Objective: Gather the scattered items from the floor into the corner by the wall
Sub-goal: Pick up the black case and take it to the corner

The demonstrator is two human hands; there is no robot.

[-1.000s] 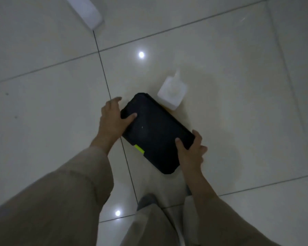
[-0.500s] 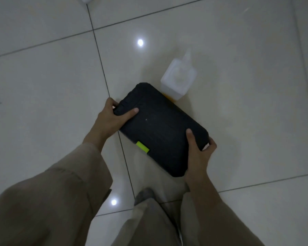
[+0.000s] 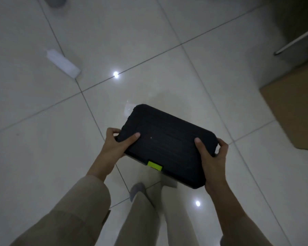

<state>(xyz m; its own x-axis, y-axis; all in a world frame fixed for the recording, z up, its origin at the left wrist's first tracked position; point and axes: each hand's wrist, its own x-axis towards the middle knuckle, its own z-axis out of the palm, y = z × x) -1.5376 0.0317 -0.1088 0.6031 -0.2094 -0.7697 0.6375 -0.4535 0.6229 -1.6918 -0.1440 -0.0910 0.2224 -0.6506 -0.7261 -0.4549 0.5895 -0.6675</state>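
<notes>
A black ribbed case (image 3: pixel 167 142) with a lime-green latch (image 3: pixel 154 165) is held up above the floor in front of me. My left hand (image 3: pixel 116 145) grips its left end, thumb on top and fingers curled under. My right hand (image 3: pixel 212 158) grips its right end the same way. A long white box (image 3: pixel 63 63) lies on the tiles at the upper left, well away from both hands. The white bottle seen earlier is hidden from view.
Glossy pale floor tiles (image 3: pixel 167 50) spread all around. A flat brown cardboard sheet (image 3: pixel 295 110) lies at the right by a wall. A thin metal leg (image 3: pixel 295 41) slants down at the upper right. My grey-socked foot (image 3: pixel 137 189) stands below the case.
Both hands have lifted the black case off the floor and toward me. The view has swung; the white bottle is gone from sight and the white box and cardboard now show.
</notes>
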